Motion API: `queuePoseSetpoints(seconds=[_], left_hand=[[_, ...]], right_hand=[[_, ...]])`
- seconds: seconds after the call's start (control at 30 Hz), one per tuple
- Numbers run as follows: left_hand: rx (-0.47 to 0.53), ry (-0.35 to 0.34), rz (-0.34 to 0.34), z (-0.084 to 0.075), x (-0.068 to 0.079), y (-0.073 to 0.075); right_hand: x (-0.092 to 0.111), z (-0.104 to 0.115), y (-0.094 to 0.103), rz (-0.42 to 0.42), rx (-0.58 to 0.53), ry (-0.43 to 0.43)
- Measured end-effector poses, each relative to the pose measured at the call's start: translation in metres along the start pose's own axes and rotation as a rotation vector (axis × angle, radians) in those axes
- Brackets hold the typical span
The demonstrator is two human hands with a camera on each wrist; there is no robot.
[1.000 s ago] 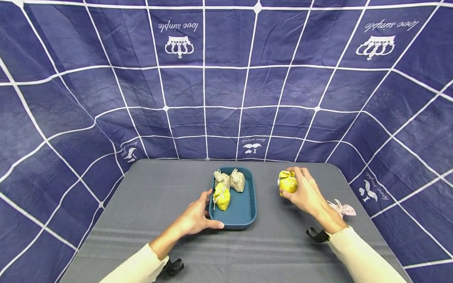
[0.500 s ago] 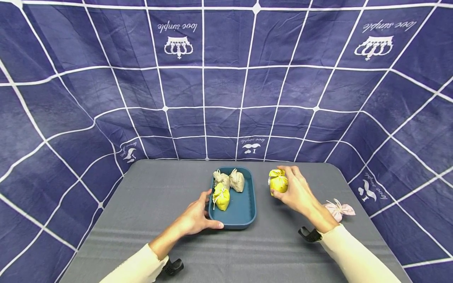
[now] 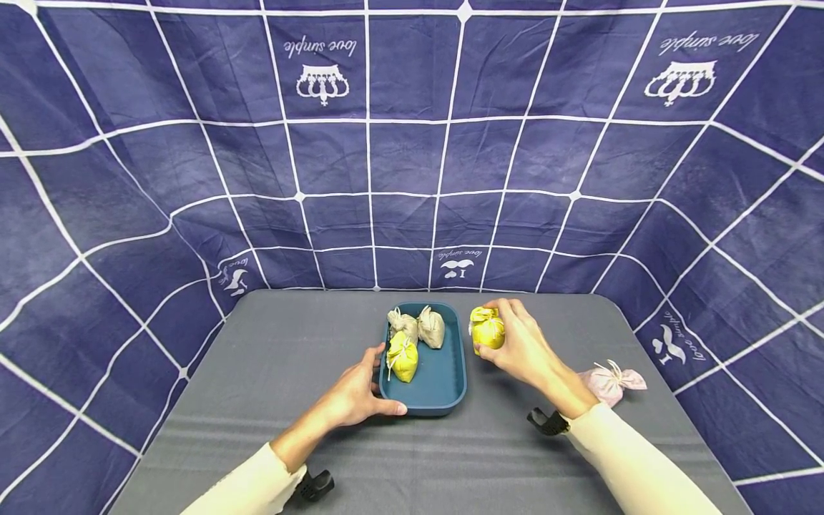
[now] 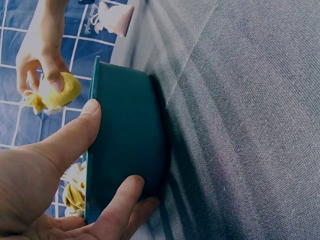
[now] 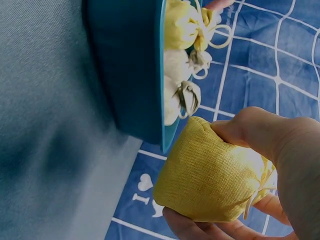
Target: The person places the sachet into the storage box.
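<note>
My right hand grips a small yellow drawstring pouch, thumb on one side and fingers on the other, raised just right of a blue plastic bin. In the right wrist view the held pouch has its tied neck toward the palm. My left hand holds the bin's near left corner; the left wrist view has the thumb at the rim and fingers against the outer wall. Inside the bin lie another yellow pouch and two beige pouches, grouped toward the far left.
A pale pink pouch lies on the grey cloth-covered table to the right, partly behind the right forearm. Blue cloth with white lines hangs behind the table and at both sides. Black bands sit at the wrists.
My right hand has carried the yellow pouch leftward, close to the bin's right side. More of the pink pouch shows now. The left hand and bin have stayed in place.
</note>
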State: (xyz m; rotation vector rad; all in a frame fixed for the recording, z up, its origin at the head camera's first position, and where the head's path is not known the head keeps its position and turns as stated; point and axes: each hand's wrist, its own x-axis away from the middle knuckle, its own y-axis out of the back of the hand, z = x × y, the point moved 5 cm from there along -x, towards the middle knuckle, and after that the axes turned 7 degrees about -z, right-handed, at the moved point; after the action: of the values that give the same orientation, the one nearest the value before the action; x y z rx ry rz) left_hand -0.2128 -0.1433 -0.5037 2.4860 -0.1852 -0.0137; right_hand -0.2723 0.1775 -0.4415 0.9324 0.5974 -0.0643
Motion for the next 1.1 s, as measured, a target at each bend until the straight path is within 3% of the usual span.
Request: queuePoseSetpoints(seconds=[0.37,0.67,1.1], left_hand=[[-0.002,0.013,-0.006,0.002,0.001,0.001],[0.009,0.016,0.005,0.002,0.0,0.0],[0.022,0.015,0.009,0.002,-0.001,-0.001]], right_hand=[[-0.006,0.021,-0.011,0.039,-0.07,0.016],[-0.009,0.037,-0.021,0.072,-0.109,0.084],[-0.018,0.053,-0.034,0.151,-0.081,0.178]])
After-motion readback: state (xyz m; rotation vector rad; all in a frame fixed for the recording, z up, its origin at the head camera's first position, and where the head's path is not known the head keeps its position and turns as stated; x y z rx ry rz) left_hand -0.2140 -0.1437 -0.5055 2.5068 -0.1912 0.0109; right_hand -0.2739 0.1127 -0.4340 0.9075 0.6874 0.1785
